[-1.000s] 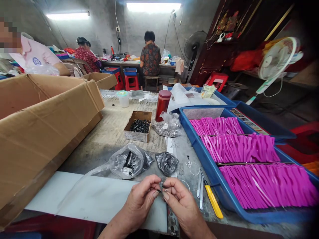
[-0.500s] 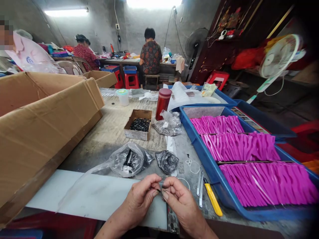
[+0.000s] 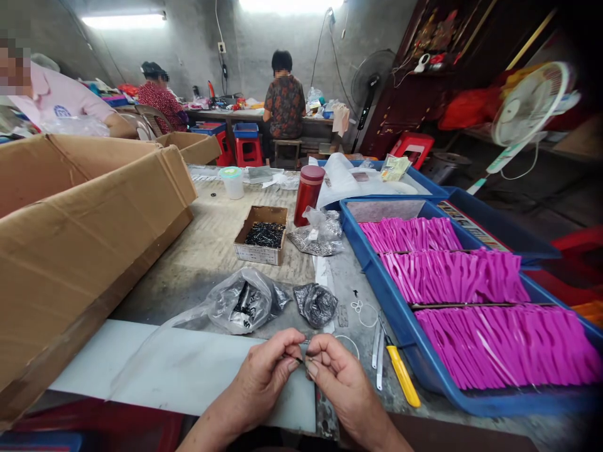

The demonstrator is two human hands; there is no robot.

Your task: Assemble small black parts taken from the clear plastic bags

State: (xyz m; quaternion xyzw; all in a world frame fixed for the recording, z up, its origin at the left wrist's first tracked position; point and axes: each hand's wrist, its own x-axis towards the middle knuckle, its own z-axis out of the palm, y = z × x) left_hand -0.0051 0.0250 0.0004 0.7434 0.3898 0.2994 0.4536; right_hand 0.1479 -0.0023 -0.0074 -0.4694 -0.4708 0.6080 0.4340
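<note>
My left hand [image 3: 266,376] and my right hand [image 3: 342,383] meet fingertip to fingertip above the table's near edge. The left thumb and index finger pinch a tiny dark piece. The right fingers are pressed together against it, and what they hold is too small to name. Just beyond my hands lie a clear bag [image 3: 247,301] with black parts in it and a dark plastic bag [image 3: 315,306]. A small carton [image 3: 258,253] of black pins stands farther back. To the right are metal strips [image 3: 379,361] and a yellow-handled tool [image 3: 403,376].
A large cardboard box [image 3: 94,207] fills the left side. At the right, a blue tray [image 3: 400,314] holds rows of magenta pieces [image 3: 509,345]. A red flask [image 3: 308,198] stands behind the carton. Other people sit at the back and left.
The person at the far left has shifted, and a forearm now shows above the cardboard box. My hands have barely moved.
</note>
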